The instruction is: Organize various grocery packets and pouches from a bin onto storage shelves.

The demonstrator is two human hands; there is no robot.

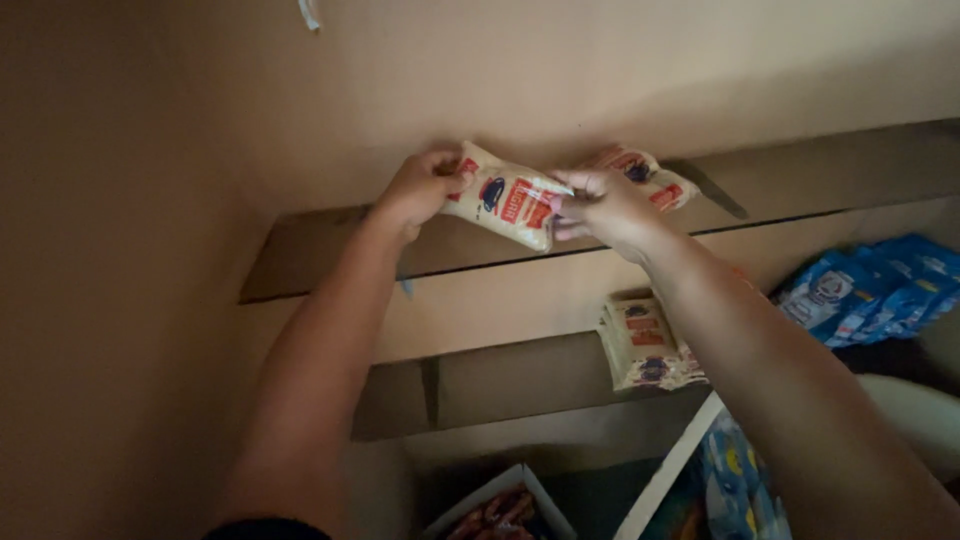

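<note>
Cream plastic, printed red and blue, was pinched at both ends: the left hand [420,187] gripped the upper left end of a small sachet [508,206], and the right hand [600,208] gripped its lower right end, fingers of both closed on it. The sachet's long axis ran between the two hands, tilted down toward the right, held just above the front edge of the upper shelf [330,255]. A second sachet [640,172] of the same kind lay on that shelf directly behind the right hand, touching or nearly touching it. Leftward along the shelf the board lay bare toward the wall. Below, a stack of similar sachets [645,345] stood at the lower shelf's front edge, blue packets [880,285] well to the right, and a cardboard box [500,505] underneath.
</note>
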